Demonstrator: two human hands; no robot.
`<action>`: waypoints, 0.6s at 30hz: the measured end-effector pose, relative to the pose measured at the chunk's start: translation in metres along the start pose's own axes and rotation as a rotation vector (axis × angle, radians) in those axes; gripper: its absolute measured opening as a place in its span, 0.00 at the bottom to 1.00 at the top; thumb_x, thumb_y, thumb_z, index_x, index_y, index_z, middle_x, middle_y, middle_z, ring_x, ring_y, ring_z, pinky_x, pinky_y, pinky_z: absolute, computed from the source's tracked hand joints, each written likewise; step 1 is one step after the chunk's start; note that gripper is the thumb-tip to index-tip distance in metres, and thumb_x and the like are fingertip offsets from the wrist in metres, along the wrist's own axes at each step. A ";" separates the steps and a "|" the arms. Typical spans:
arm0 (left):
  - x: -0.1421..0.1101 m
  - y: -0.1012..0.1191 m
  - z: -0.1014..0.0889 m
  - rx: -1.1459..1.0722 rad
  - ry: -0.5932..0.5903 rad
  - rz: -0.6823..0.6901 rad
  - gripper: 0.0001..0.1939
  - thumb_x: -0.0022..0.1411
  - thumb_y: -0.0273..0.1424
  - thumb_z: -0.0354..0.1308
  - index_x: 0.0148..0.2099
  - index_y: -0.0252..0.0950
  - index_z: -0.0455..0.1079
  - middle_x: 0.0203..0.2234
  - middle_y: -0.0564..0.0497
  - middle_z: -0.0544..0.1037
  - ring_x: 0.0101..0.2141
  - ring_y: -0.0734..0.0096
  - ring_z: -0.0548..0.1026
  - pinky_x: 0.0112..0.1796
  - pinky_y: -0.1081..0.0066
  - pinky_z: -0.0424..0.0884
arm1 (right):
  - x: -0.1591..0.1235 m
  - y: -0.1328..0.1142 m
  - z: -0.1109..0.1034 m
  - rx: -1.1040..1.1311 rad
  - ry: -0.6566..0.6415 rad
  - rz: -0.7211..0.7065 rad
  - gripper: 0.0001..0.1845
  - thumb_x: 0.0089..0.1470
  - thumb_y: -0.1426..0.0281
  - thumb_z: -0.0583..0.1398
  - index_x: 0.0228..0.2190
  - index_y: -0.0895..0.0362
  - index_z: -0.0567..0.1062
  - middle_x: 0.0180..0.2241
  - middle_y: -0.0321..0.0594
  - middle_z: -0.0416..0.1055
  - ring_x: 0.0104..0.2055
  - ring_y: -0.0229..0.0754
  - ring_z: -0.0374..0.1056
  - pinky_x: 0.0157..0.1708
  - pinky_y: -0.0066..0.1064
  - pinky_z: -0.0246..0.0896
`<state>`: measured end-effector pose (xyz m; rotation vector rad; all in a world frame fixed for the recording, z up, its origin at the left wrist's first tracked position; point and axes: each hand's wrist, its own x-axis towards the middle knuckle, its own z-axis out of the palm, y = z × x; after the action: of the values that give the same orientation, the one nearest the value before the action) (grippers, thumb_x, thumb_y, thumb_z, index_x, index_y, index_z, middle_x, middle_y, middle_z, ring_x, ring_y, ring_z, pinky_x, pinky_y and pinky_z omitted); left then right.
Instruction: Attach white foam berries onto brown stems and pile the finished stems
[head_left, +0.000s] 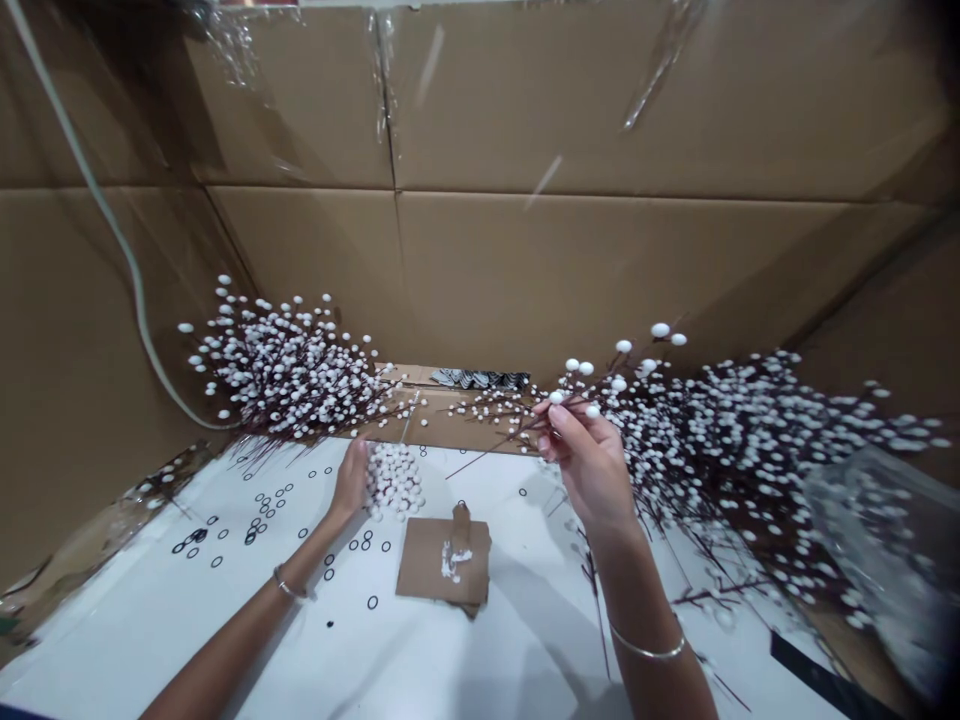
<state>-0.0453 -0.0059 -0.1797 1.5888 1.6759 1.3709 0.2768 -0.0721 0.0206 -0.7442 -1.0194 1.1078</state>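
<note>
My right hand [589, 465] is closed on a dark-stemmed branch with white berries [619, 384], pinched between thumb and fingers. The branch's bare stem end points down to the left and its larger berries lie up to the right. At the left edge of a dense heap of white berries [395, 482] rests my left hand [351, 480], fingers stretched out, touching or nearly touching it. A piece of brown cardboard [442, 560] with a white smear and a small upright tab lies between my forearms on the white table top [300, 640].
Bunches of white-berried branches stand at the left [285, 370] and right [720, 440]. Several small black rings [262, 508] are scattered on the table. Clear plastic [862, 520] lies at the right. A cardboard wall [525, 260] closes the back; a pale cable [135, 270] hangs left.
</note>
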 end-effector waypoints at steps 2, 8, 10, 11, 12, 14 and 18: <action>-0.005 -0.008 -0.013 0.017 0.020 -0.021 0.31 0.69 0.52 0.35 0.57 0.38 0.65 0.57 0.41 0.68 0.61 0.56 0.62 0.61 0.55 0.55 | 0.000 -0.001 -0.001 -0.009 0.011 0.000 0.08 0.50 0.64 0.65 0.31 0.55 0.76 0.33 0.38 0.75 0.23 0.32 0.60 0.21 0.27 0.54; -0.023 -0.018 -0.006 0.054 -0.034 -0.044 0.30 0.67 0.53 0.43 0.58 0.36 0.65 0.58 0.38 0.67 0.61 0.52 0.62 0.62 0.51 0.52 | 0.000 -0.003 -0.003 0.011 0.025 -0.004 0.09 0.49 0.64 0.66 0.31 0.55 0.76 0.33 0.38 0.75 0.23 0.31 0.60 0.21 0.27 0.54; -0.026 -0.012 0.011 0.043 -0.054 -0.026 0.29 0.68 0.51 0.43 0.59 0.36 0.65 0.59 0.40 0.67 0.61 0.54 0.62 0.62 0.53 0.53 | 0.000 -0.004 -0.004 0.027 0.024 -0.010 0.08 0.49 0.64 0.66 0.31 0.55 0.76 0.33 0.37 0.75 0.23 0.31 0.60 0.21 0.26 0.54; -0.026 -0.008 0.019 0.036 -0.059 -0.017 0.28 0.68 0.51 0.43 0.59 0.37 0.65 0.58 0.41 0.68 0.60 0.55 0.63 0.62 0.54 0.54 | 0.000 -0.005 -0.004 0.035 0.024 -0.014 0.08 0.49 0.65 0.66 0.31 0.55 0.76 0.33 0.37 0.75 0.23 0.31 0.60 0.21 0.26 0.54; -0.026 -0.004 0.026 0.028 -0.059 -0.010 0.28 0.68 0.50 0.42 0.58 0.37 0.65 0.58 0.41 0.68 0.60 0.56 0.63 0.61 0.55 0.55 | 0.000 -0.006 -0.004 0.040 0.026 -0.016 0.08 0.49 0.65 0.66 0.31 0.55 0.76 0.33 0.37 0.75 0.23 0.31 0.60 0.21 0.26 0.54; -0.024 0.003 0.034 0.015 -0.045 -0.002 0.27 0.69 0.49 0.40 0.57 0.38 0.65 0.56 0.42 0.70 0.58 0.57 0.65 0.60 0.57 0.57 | -0.001 -0.008 -0.005 0.034 0.035 -0.021 0.08 0.49 0.64 0.66 0.31 0.55 0.77 0.33 0.37 0.75 0.23 0.31 0.60 0.21 0.26 0.54; -0.010 0.000 0.024 0.021 0.039 -0.006 0.27 0.70 0.49 0.38 0.55 0.37 0.65 0.53 0.41 0.70 0.57 0.57 0.65 0.60 0.57 0.56 | -0.002 -0.011 -0.008 0.000 0.058 -0.032 0.09 0.49 0.63 0.66 0.32 0.55 0.76 0.34 0.38 0.75 0.24 0.32 0.61 0.21 0.27 0.55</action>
<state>-0.0225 -0.0072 -0.1923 1.5773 1.7219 1.3941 0.2879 -0.0774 0.0267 -0.7537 -0.9792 1.0532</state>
